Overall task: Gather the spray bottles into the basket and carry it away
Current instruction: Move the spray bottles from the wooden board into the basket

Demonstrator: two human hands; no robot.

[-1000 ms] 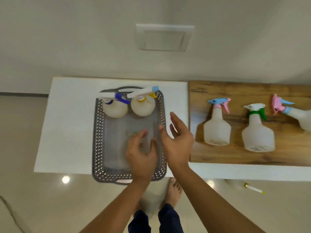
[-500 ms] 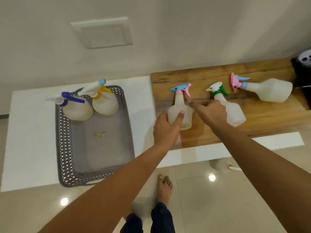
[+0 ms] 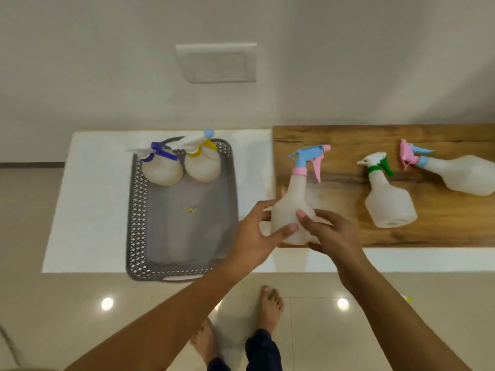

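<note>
A grey perforated basket (image 3: 138,210) sits on the white counter and holds two round spray bottles at its far end, one with a purple trigger (image 3: 160,170) and one with a yellow collar (image 3: 202,166). My left hand (image 3: 255,236) and my right hand (image 3: 332,234) both grip the base of a blue-and-pink-headed spray bottle (image 3: 294,194), upright at the left end of the wooden board. A green-trigger bottle (image 3: 385,199) stands on the board to the right. Farther right a pink-headed bottle (image 3: 460,175) lies on its side.
The wooden board (image 3: 348,140) covers the right part of the white counter (image 3: 93,196), which runs along the wall. A small yellow scrap (image 3: 191,209) lies on the basket floor. Below the counter's front edge are shiny floor tiles and my bare feet (image 3: 270,306).
My left hand has closed on the blue-and-pink bottle's base and my right hand has come over to join it. The bottle now stands at the board's left edge, nearer the basket.
</note>
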